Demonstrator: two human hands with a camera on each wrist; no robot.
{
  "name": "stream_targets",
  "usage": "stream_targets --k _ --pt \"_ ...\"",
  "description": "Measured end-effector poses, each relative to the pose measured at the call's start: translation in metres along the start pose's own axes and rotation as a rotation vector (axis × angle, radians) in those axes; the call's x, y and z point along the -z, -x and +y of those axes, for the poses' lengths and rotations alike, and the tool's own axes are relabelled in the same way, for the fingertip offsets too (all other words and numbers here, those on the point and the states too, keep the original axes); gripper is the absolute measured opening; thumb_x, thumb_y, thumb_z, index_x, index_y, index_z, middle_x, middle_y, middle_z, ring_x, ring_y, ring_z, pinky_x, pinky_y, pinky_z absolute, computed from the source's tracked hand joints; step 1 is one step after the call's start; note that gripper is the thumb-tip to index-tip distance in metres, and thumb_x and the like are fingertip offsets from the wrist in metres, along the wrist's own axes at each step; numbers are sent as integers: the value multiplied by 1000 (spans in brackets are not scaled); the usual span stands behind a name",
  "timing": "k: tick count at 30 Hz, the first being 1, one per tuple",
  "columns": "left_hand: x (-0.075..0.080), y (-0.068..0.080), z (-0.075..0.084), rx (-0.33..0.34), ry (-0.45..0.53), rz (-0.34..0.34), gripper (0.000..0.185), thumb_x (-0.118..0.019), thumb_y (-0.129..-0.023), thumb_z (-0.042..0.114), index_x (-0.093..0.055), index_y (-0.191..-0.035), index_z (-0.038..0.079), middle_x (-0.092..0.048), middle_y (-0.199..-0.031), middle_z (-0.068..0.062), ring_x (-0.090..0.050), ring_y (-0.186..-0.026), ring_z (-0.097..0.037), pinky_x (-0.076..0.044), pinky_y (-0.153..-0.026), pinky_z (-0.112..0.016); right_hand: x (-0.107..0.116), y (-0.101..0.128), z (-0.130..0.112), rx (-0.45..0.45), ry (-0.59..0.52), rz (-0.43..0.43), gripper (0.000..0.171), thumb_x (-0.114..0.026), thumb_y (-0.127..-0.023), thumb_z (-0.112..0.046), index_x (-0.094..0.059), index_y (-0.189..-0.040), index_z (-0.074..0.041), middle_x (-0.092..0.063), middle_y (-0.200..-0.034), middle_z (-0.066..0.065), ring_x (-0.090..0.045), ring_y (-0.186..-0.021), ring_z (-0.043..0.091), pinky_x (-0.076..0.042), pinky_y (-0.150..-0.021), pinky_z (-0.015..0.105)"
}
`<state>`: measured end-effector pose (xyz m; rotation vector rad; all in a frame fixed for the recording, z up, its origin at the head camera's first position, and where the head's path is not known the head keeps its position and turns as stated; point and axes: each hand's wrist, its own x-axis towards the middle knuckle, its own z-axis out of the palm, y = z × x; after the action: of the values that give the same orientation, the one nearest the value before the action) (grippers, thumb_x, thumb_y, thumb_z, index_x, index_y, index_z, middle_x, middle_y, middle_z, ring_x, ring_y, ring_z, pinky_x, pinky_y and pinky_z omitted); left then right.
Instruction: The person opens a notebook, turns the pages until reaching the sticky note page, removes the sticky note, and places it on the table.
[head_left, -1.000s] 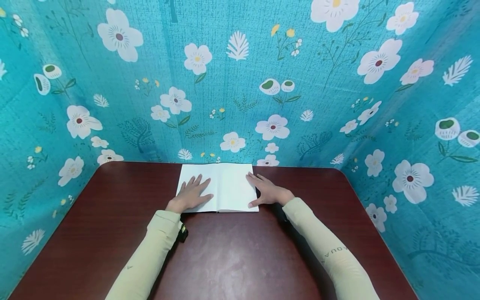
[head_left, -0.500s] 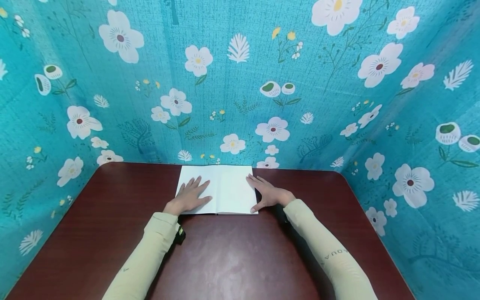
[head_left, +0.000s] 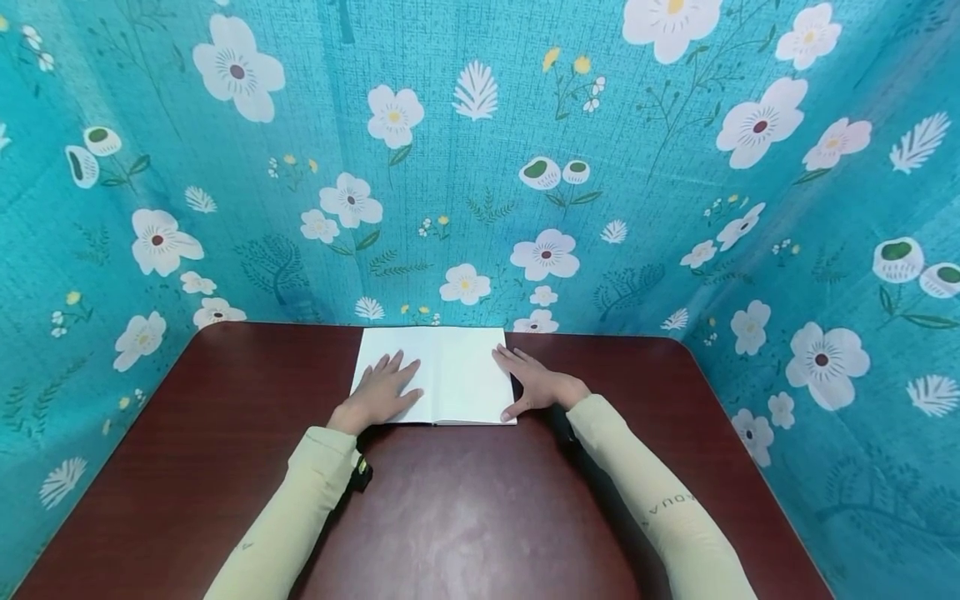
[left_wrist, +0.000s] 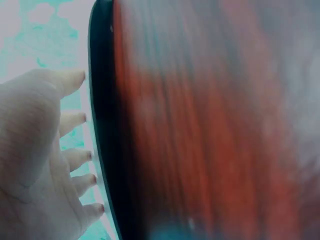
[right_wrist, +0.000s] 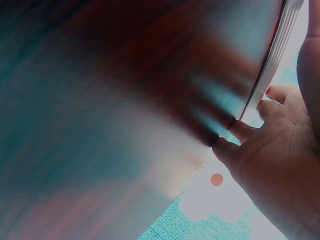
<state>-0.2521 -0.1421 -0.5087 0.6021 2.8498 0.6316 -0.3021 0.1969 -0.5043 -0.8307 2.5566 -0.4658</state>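
An open book [head_left: 474, 379] with blank white pages lies flat on the table. My left hand [head_left: 381, 393] rests on its left page, fingers spread and straight. From the left wrist view, that hand [left_wrist: 40, 165] reaches over the book's dark cover edge [left_wrist: 104, 125], fingertips on the page. My right hand [head_left: 542, 385] is at the book's right edge, fingertips along that edge and thumb by the near right corner. In the right wrist view, the right hand [right_wrist: 272, 145] has some fingertips down on the tabletop and others beside the page stack [right_wrist: 272, 57].
The dark red-brown table [head_left: 457, 517] is glossy and has rounded far corners. A blue floral curtain [head_left: 450, 167] hangs behind it and along both sides. The book sits close to the table's far edge. A dark strap device [head_left: 362, 473] shows under the left wrist.
My left hand has shifted very slightly left on the page. The right thumb has slid a little toward the near right corner of the book. The book stays in place.
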Motion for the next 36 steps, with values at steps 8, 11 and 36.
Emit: stream_targets --k 8,11,36 --pt "-2 8 24 -94 -65 -25 66 -52 -104 48 -43 -155 5 -27 -162 -29 -23 -152 -47 -21 -119 -66 2 1 -2 -9 -16 -8 127 -85 -77 -54 -5 -165 -10 1 -172 9 1 -158 37 -16 -124 58" --pt "-5 7 35 -128 -76 -33 69 -54 -102 51 -45 -154 7 -28 -163 -26 -25 -152 -44 -21 -121 -63 3 1 -2 -15 -18 -9 128 -86 -76 -53 -6 -165 -10 0 -172 9 0 -158 37 -16 -124 59" --pt "-12 -6 58 -213 -159 -20 58 -63 -100 44 -55 -148 12 -35 -162 -21 -30 -151 -40 -26 -121 -59 4 0 -3 10 -19 3 124 -87 -76 -51 -12 -164 -7 -5 -172 14 -5 -157 40 -21 -123 58"
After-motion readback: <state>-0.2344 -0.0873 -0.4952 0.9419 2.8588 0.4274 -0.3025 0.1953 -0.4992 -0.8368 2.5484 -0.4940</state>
